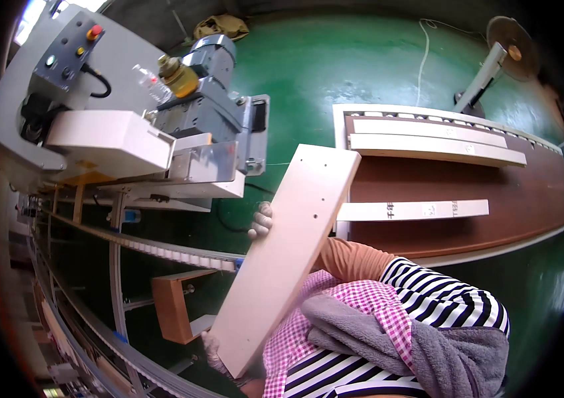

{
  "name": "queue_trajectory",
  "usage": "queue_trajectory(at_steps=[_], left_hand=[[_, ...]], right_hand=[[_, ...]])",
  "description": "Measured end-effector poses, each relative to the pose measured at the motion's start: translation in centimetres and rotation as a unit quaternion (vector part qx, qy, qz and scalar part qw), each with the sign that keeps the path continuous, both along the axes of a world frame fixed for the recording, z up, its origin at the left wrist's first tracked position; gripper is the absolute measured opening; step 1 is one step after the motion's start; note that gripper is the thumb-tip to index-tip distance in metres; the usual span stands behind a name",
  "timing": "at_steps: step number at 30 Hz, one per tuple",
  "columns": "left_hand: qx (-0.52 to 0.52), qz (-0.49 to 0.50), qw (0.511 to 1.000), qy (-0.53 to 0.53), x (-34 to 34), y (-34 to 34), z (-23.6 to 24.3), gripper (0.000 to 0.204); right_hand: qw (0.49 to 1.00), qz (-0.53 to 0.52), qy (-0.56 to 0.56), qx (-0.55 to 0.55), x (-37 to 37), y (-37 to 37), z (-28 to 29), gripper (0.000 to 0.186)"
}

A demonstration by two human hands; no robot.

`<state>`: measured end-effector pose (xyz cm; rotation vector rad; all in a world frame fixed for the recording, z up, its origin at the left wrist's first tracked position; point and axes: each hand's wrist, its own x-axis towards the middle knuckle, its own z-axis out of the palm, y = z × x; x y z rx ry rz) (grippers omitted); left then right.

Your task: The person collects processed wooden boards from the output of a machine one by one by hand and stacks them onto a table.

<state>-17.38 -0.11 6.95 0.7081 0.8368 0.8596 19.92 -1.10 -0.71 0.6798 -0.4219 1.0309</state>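
Firstly, one grey machine (pixel 126 56), left, and one brown-topped platform (pixel 421 179) with pale rim, right. Next, one long pale board (pixel 288 259) with small holes, held aslant at mid-view, and narrow pale boards (pixel 414 146) lying on the platform. Lastly, apart, both clamped on the long pale board: gloved right hand (pixel 261 221) at its left edge, gloved left hand (pixel 214 351) at its lower end
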Motion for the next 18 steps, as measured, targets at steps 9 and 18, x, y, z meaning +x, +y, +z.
queue_trajectory(at_steps=[9, 18], left_hand=[[0.514, -0.134, 0.777, 0.337, 6.8, 0.5, -0.7, 0.047], [0.678, -0.235, 0.603, 0.349, 14.2, -2.2, 4.1, 0.052]], right_hand=[[0.99, -0.132, 0.027, 0.031, 7.3, -11.1, 1.3, 0.063], [0.98, -0.195, 0.035, 0.029, 10.1, -17.7, 1.4, 0.069]])
